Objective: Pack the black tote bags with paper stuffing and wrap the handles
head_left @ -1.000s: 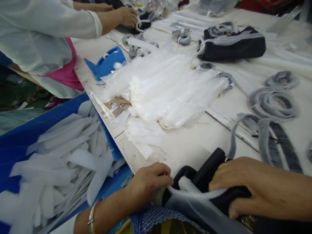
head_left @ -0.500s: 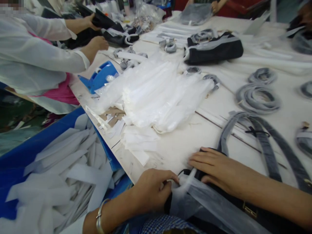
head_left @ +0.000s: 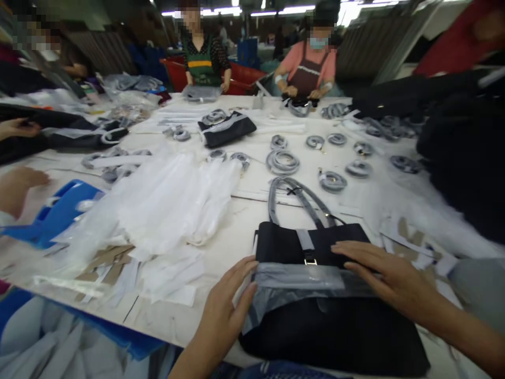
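Head view, lower centre: black handbag [head_left: 284, 245] flat on white counter [head_left: 240, 237], grey handles [head_left: 273, 202] pointing away. Left hand [head_left: 224, 310], fingers straight and together, against left edge of plastic film [head_left: 300, 276]; right hand [head_left: 389, 279] spread flat on its right end, seemingly holding film smooth.

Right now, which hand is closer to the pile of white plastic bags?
Left. The left hand rests at the edge of the black bag, toward the pile; the right hand lies farther right.
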`<state>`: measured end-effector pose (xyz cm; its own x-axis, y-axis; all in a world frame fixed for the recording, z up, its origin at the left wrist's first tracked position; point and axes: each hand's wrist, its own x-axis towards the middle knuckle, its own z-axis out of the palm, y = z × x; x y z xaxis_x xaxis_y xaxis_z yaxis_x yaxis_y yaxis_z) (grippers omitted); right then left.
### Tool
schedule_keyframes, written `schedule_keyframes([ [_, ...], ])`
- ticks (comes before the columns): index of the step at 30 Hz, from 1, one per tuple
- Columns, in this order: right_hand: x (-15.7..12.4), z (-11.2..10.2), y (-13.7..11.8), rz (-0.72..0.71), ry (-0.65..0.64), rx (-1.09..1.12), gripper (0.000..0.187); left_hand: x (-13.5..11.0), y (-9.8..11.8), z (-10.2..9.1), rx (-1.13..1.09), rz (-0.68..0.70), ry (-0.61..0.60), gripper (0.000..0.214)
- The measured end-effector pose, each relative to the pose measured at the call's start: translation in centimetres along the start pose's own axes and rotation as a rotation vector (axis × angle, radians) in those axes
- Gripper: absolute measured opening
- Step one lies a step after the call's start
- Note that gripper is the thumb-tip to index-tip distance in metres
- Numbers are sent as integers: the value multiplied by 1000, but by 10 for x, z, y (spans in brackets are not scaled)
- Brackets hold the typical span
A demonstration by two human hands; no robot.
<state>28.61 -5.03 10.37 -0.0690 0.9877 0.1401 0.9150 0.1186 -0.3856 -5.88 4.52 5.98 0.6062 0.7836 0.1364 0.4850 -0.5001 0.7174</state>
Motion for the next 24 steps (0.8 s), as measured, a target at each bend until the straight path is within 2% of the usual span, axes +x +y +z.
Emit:
schedule_keyframes([
  [2, -48, 9, 6, 64, 45, -54, 41, -2, 1, 11, 46, 85, -83, 46],
  [4, -83, 27, 6, 95, 102, -94, 48, -8, -1, 24, 124, 121, -100, 49],
  [7, -109, 52, -2, 173, 277, -74, 48, -16, -8, 37, 187, 131, -46, 46],
  [10, -115, 58, -6, 341, 455, 12, 47, -17, -8, 39, 208, 127, -15, 43],
  [13, -114, 48, -1, 463, 480, 198, 44, -15, -1, 38, 223, 115, 3, 47],
  [16, -116, 37, 7, 454, 510, 408, 41, -15, 6, 39, 261, 108, 44, 48],
  [19, -119, 34, 9, 444, 548, 487, 39, -12, 17, 34, 325, 164, 77, 44],
  [22, -122, 35, 6, 484, 542, 583, 40, 9, 41, 24, 310, 228, 39, 38],
  [24, -123, 35, 6, 522, 532, 641, 43, 37, 66, 24, 263, 296, -41, 37],
])
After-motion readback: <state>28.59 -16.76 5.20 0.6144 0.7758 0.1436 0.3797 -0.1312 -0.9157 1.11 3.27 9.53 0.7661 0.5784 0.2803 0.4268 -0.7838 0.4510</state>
